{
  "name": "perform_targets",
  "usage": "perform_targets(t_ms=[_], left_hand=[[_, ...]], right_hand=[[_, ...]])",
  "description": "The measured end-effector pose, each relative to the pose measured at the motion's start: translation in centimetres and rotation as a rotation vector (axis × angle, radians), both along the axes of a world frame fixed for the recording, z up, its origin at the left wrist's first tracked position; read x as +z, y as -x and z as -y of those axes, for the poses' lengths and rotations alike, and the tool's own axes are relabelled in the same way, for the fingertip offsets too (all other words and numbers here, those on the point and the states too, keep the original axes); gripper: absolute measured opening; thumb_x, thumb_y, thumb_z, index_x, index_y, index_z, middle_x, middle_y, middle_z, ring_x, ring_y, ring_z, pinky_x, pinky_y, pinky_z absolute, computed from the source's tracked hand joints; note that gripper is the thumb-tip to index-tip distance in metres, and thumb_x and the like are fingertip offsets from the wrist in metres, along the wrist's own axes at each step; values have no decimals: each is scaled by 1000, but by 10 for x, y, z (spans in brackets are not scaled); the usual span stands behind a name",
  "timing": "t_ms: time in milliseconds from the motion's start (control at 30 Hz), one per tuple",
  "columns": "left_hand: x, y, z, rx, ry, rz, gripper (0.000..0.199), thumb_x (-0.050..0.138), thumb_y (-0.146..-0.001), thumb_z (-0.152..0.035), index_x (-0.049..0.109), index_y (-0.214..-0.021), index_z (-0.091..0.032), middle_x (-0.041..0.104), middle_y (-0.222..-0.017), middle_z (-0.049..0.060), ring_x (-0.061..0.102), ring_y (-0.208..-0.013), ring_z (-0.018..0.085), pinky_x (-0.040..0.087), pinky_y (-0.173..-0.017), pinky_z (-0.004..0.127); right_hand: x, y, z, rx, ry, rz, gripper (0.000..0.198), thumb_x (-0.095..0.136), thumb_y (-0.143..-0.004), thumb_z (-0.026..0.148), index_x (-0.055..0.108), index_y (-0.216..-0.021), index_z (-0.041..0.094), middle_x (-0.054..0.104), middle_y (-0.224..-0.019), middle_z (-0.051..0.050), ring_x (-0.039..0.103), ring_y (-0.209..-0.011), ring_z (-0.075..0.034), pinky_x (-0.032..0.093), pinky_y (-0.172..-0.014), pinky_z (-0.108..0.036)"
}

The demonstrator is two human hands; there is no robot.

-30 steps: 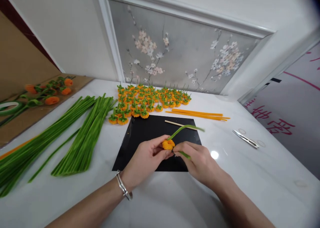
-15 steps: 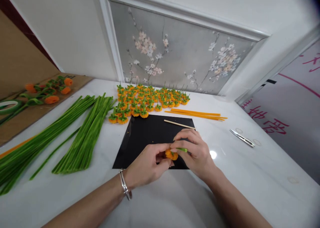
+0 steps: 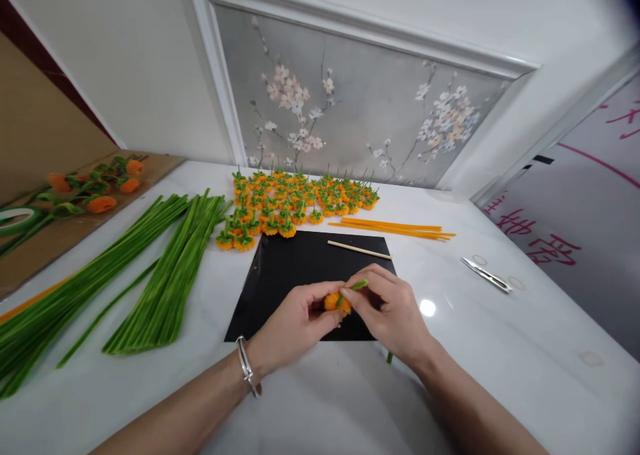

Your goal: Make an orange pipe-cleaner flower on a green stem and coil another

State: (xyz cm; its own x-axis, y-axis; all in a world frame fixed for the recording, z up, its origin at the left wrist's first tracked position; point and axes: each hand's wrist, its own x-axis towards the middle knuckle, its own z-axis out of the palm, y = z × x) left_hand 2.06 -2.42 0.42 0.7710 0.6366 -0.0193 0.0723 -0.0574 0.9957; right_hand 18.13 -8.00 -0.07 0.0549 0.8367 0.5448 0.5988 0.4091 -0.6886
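Tabletop (image 3: 310, 402), one, white, glossy; all places below are given from the black mat (image 3: 285, 262).

Bracelet (image 3: 245, 368), one, silver-coloured, on the left wrist, just off the mat's near left corner.

Left hand (image 3: 295, 318), bare, over the near half of the mat; grip closed, thumb and fingers around an orange flower head.

Orange flower head (image 3: 331, 303), one, fuzzy, held above the mat's near half, partly hidden by fingers.

Right hand (image 3: 393, 308), bare, over the mat's near right corner; grip pinched nearly fully, thumb and fingertips on a green strip at the flower head.

Green strip (image 3: 360, 284), one, short length visible, lying against the flower head above the mat (a green tip also shows below the right hand; whether it is the same piece cannot be told).

Green stems (image 3: 160, 288), two bundles with a single stem between them, left of the mat.

Snips (image 3: 486, 275), one pair, metal, right of the mat, well apart from it.

Wooden stick (image 3: 360, 249), one, on the mat's far right part.

Orange strips (image 3: 400, 228), several, beyond the mat's far right corner.

Orange flowers with green tops (image 3: 290, 198), many, massed beyond the mat's far edge.

Blossom panel (image 3: 350, 95), framed, behind everything, beyond the mat.
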Motion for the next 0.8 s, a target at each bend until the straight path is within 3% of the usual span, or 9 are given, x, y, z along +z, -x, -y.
perform_targets(t_ms=[167,267,367,567,700,800], left_hand=[[-2,-3,0,30,78,24,48,63,-73,-13,55,-120,-18,61,-102,4,58,-94,18,48,-83,29],[-5,-4,0,72,82,19,40,65,-75,-20,58,-115,-16,61,-100,4,57,-91,17,49,-80,28],[-6,-4,-1,115,99,-11,34,62,-78,-26,59,-110,-13,59,-88,2,55,-75,13,50,-69,25],[2,1,-3,12,106,-37,17,57,-81,-21,61,-96,-13,52,-75,-2,48,-63,8,47,-59,21],[4,2,-5,-11,176,-41,14,57,-81,-21,60,-93,-13,52,-74,-3,47,-60,6,46,-59,21],[3,2,-5,17,271,-34,15,57,-82,-22,59,-93,-13,52,-74,-3,47,-59,6,47,-61,21]], right_hand=[[-1,0,0,-12,60,-47,8,58,-85,16,63,-79,18,58,-77,-2,54,-60,-11,43,-51,-22],[-4,0,-1,7,80,-90,7,59,-84,17,63,-79,17,58,-76,-2,52,-59,-10,40,-51,-22],[-8,0,-1,31,116,-132,7,59,-85,19,63,-79,17,57,-75,-1,50,-59,-10,38,-50,-22],[-6,-2,-1,30,115,-140,11,57,-87,20,61,-77,18,57,-76,-1,52,-64,-12,40,-55,-23],[-1,-1,0,29,67,-89,12,56,-88,18,60,-77,18,58,-78,-2,55,-69,-12,42,-59,-23],[0,-2,1,54,133,-84,9,57,-87,20,61,-79,18,60,-77,-1,53,-64,-12,42,-56,-22]])
